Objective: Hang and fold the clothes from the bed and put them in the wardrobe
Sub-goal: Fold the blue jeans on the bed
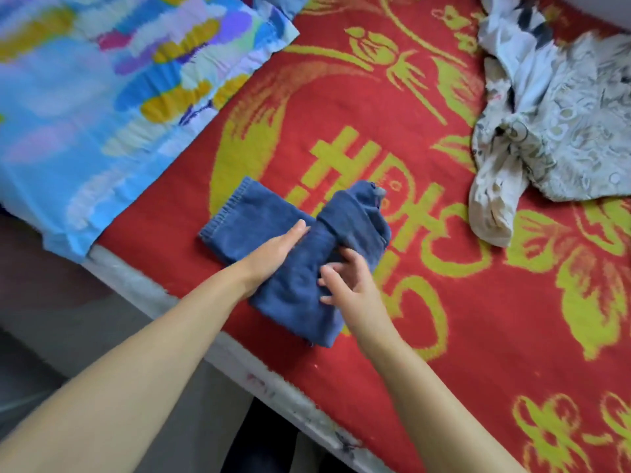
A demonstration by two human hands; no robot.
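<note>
A pair of blue jeans (293,291), partly folded, lies on the red and yellow bed cover (444,319) near the bed's front edge. My left hand (273,252) lies flat on the jeans with straight fingers, pressing the fold down. My right hand (348,281) rests at the jeans' right edge with its fingers spread and slightly bent; its fingertips touch the cloth where a fold rises. A crumpled pale grey patterned garment (560,131) lies at the far right of the bed.
A blue pillow or quilt with yellow and purple blotches (102,97) covers the bed's left end. The bed's white edge (273,390) runs diagonally below my arms, with grey floor beyond it.
</note>
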